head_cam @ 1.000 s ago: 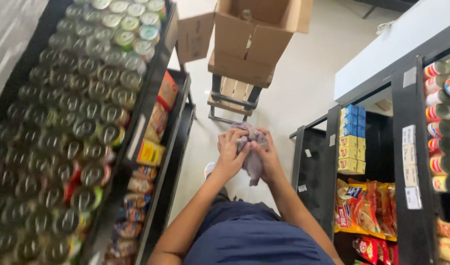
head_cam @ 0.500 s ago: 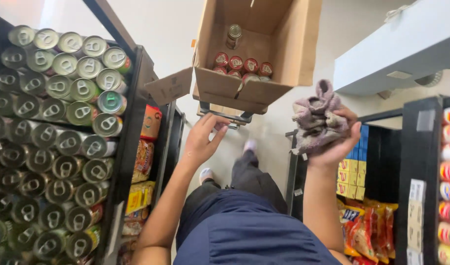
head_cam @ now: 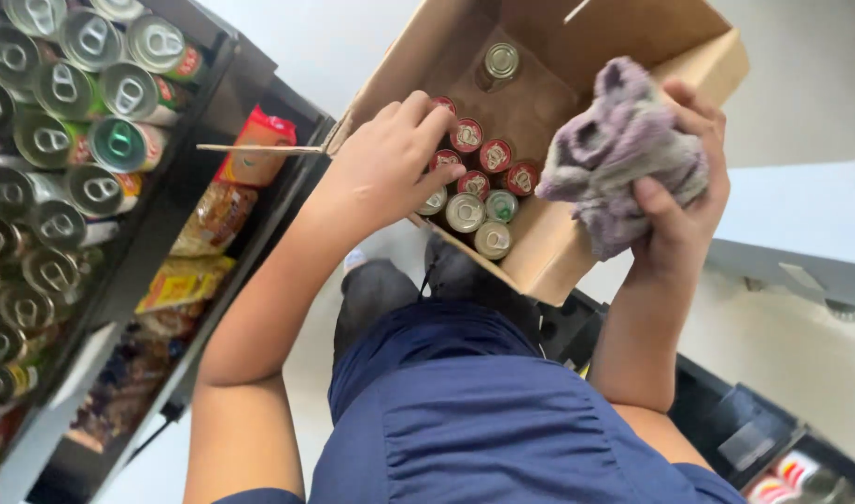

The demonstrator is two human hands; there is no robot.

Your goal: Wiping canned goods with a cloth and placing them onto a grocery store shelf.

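Right hand [head_cam: 674, 201] clamped on crumpled purple rag [head_cam: 618, 149]: soft, light. Left hand [head_cam: 385, 163], fingers loosely spread, empty, on cardboard box [head_cam: 539, 257] rim over small cans [head_cam: 465, 213]: rigid, slick, dense; pinch sidewalls.

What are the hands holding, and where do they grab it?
The right hand clutches a bunched purple-grey cloth around its lower side. The left hand holds nothing.

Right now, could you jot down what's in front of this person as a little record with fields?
Place: shop aisle seen from above
Left hand: reaching into the cardboard box, over the cans in the box
Right hand: grip closed on a bunched purple-grey cloth
Left side: shelf of canned goods, snack packets below
Clothing: dark blue garment
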